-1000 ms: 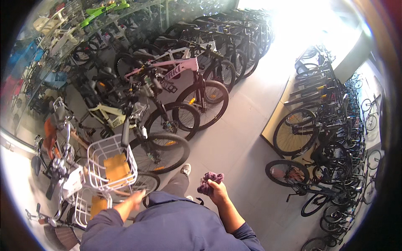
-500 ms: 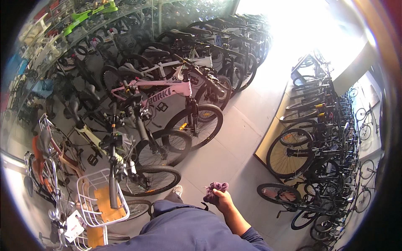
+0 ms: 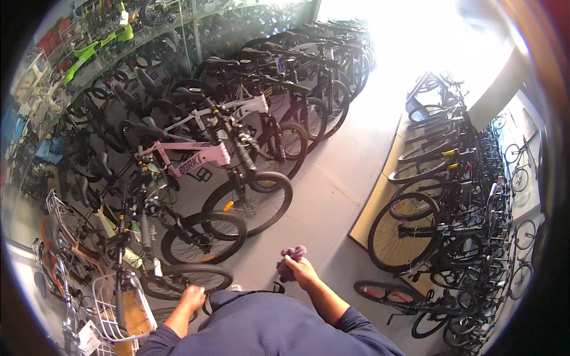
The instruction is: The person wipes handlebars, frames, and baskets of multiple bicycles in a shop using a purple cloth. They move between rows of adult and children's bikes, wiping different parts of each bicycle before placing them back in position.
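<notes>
In my right hand (image 3: 304, 273) is a crumpled purple cloth (image 3: 288, 264), gripped out in front of my body over the floor. My left hand (image 3: 191, 298) is at lower left with its fingers curled and nothing seen in them. It is close to the black front wheel (image 3: 189, 280) of a bicycle; whether it touches the tyre I cannot tell. Just left of that hand stands a white wire basket (image 3: 102, 308) with a wooden bottom. Farther off is a pink bicycle (image 3: 199, 155) with black tyres, parked beside a white one (image 3: 255, 105).
Parked bicycles line the left side up to the bright doorway. On the right, more bicycles (image 3: 409, 231) stand along a low tan platform (image 3: 359, 232). A grey tiled aisle (image 3: 335, 184) runs between the rows. Behind glass at upper left hangs a green frame (image 3: 98, 47).
My left hand has come into view at lower left. The right hand, still holding the cloth, is slightly farther left. The parked bicycles have shifted leftward and down in view.
</notes>
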